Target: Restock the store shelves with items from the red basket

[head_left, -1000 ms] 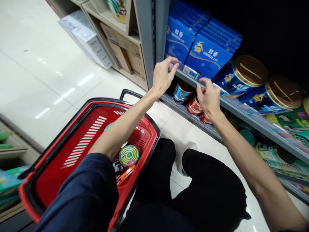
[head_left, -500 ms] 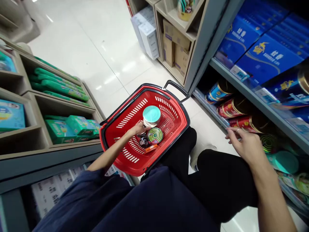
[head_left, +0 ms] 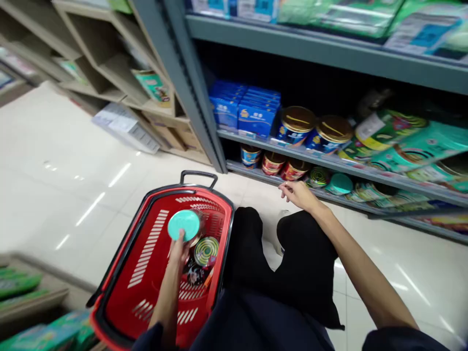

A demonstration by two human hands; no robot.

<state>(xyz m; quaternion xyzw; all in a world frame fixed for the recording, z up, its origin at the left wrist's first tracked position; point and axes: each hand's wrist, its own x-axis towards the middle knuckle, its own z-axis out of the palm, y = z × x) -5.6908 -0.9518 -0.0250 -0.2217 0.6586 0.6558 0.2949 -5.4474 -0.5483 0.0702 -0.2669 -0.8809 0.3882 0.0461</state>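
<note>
My left hand (head_left: pixel 178 251) reaches into a red shopping basket (head_left: pixel 126 261). It is closed on a round tin with a teal lid (head_left: pixel 184 223), the thumb lying over the lid's edge; the tin's underside is mostly hidden. Beside it in the basket rests a round tin with a green and yellow spiral top (head_left: pixel 206 251). A dark patterned packet (head_left: pixel 195 276) and an orange item (head_left: pixel 208 278) lie close to that tin. My right hand (head_left: pixel 299 194) hangs above my right knee, fingers loosely bent and holding nothing, in front of the low shelf.
Ahead, a grey shelf (head_left: pixel 329 44) carries blue boxes (head_left: pixel 256 114), gold-lidded tins (head_left: pixel 298 122) and, lower down, another teal-lidded tin (head_left: pixel 340 184). A white carton (head_left: pixel 126 126) stands at the wooden cubbies. Green packs (head_left: pixel 18 285) sit on shelving at the lower left.
My view has swung toward the shelf on the right, so the basket appears further left. My left hand now has its thumb over the teal lid, which shows tilted toward me.
</note>
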